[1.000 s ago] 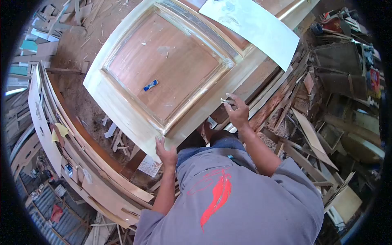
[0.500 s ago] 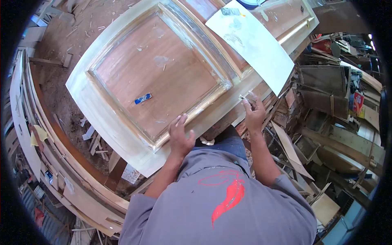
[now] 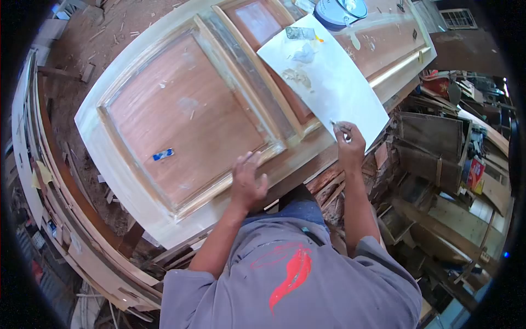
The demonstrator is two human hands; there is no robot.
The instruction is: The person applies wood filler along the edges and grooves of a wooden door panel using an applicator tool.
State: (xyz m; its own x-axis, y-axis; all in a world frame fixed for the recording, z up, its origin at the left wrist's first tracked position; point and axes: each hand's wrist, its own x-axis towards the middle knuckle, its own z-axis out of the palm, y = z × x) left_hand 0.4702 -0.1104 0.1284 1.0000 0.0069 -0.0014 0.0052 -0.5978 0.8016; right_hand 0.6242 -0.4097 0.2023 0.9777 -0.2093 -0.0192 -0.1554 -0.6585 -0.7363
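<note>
A wooden door panel (image 3: 186, 109) with raised moulding lies in front of me. My left hand (image 3: 247, 181) rests on its near moulding, fingers apart and nothing in it. My right hand (image 3: 350, 141) is closed in a pinch over the near edge of a white board (image 3: 342, 82); what it holds is too small to make out. Smears of grey and whitish paste (image 3: 298, 77) lie on the board, with a small scraper-like piece (image 3: 300, 33) at its far end. A blue and white strip (image 3: 163, 154) lies on the panel.
An open round tin (image 3: 339, 12) stands beyond the board. Curved wooden pieces (image 3: 82, 192) are stacked at the left. Wood scraps and wooden boxes (image 3: 433, 131) crowd the right side. Debris covers the floor (image 3: 120, 33) at the far left.
My right hand has moved from beside the panel's near edge onto the white board's near end. My left hand still rests at the moulding. The view has shifted, showing more of the tin.
</note>
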